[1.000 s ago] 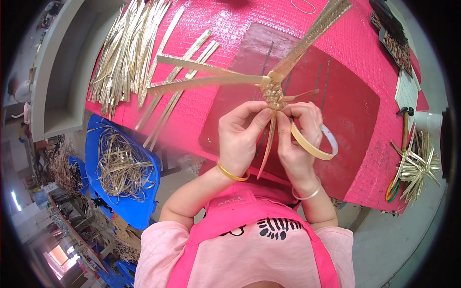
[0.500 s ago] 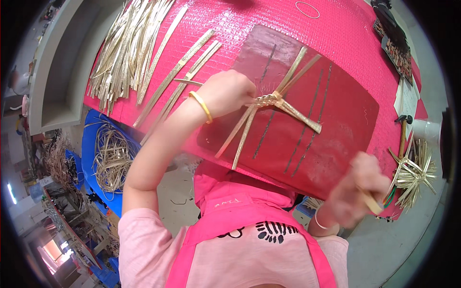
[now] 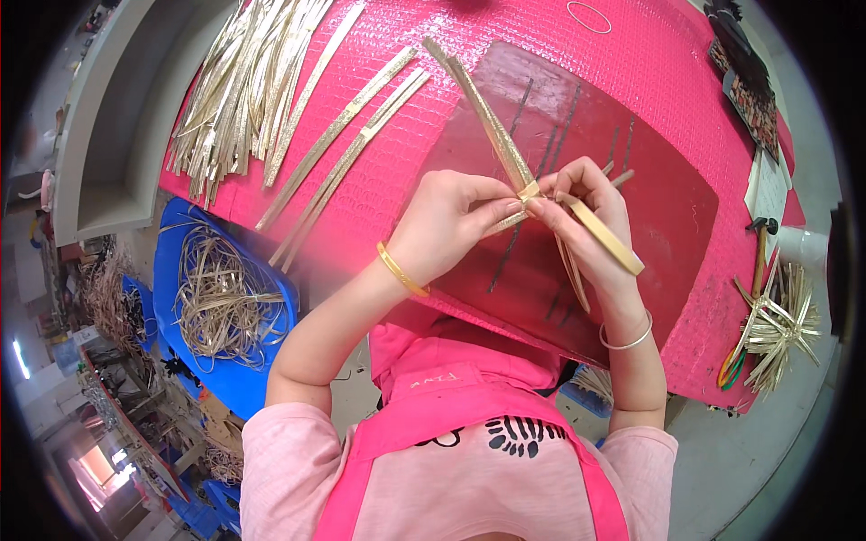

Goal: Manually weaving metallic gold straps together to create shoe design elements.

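Observation:
A bundle of gold strips point(image 3: 492, 122) is pinched where it is bound together, over a dark red board. My left hand point(image 3: 456, 216) is closed, thumb and forefinger gripping the strips at the binding from the left. From the other side my right hand point(image 3: 591, 221) pinches the same spot. The strips fan up to the upper left, and other ends stick out past and below my right hand. Tucked against the fingers of that hand is a flat, tan-yellow, slat-shaped thing point(image 3: 606, 239); its kind I cannot make out. Fingers partly hide the join.
Dark lines mark the red board point(image 3: 667, 198), which lies on a shiny pink table cover point(image 3: 532, 22). Left lie loose gold strips point(image 3: 352, 135) and a strip pile point(image 3: 248, 90). A blue bin point(image 3: 167, 298) holds tangled strips. A hammer point(image 3: 762, 230) and woven gold piece point(image 3: 776, 325) lie right.
My right hand has come in from the lower right to the strips, still carrying the tan-yellow thing. The strip bundle is lifted and turned, its long ends now pointing to the upper left.

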A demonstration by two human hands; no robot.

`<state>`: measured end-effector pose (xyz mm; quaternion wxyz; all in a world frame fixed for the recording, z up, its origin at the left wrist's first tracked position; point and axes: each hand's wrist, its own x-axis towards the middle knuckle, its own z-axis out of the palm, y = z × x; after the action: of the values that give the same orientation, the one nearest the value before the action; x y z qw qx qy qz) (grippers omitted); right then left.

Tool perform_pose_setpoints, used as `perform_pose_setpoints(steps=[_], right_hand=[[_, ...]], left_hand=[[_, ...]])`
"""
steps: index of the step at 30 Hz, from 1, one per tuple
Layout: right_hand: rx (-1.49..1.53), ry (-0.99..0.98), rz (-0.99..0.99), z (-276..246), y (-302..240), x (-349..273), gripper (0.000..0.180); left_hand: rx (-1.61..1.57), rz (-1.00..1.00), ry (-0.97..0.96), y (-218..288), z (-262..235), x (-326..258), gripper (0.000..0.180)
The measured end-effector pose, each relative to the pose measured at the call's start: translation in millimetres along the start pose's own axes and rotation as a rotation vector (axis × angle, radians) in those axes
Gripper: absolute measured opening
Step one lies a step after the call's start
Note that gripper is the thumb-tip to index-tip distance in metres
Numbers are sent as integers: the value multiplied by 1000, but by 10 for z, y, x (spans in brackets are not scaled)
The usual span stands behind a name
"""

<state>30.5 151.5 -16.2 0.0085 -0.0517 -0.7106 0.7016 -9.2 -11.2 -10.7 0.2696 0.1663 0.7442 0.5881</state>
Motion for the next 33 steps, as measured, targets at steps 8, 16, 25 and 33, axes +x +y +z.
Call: perform_pose_setpoints(steps=[8, 16, 25, 33], right_hand=[[42, 98, -29, 82, -17, 149, 21], [-176, 141, -363, -58, -217, -155, 13], [444, 61, 22, 121, 1, -351, 35], [396, 169, -44, 214, 161, -328, 23]], left_hand=[[-460, -112, 78, -74, 205, -48, 18], [-788, -252, 133, -222, 280, 8, 17], [-955, -202, 173, -156, 327, -19, 19], [-1051, -168, 252, -87, 510, -261, 23]])
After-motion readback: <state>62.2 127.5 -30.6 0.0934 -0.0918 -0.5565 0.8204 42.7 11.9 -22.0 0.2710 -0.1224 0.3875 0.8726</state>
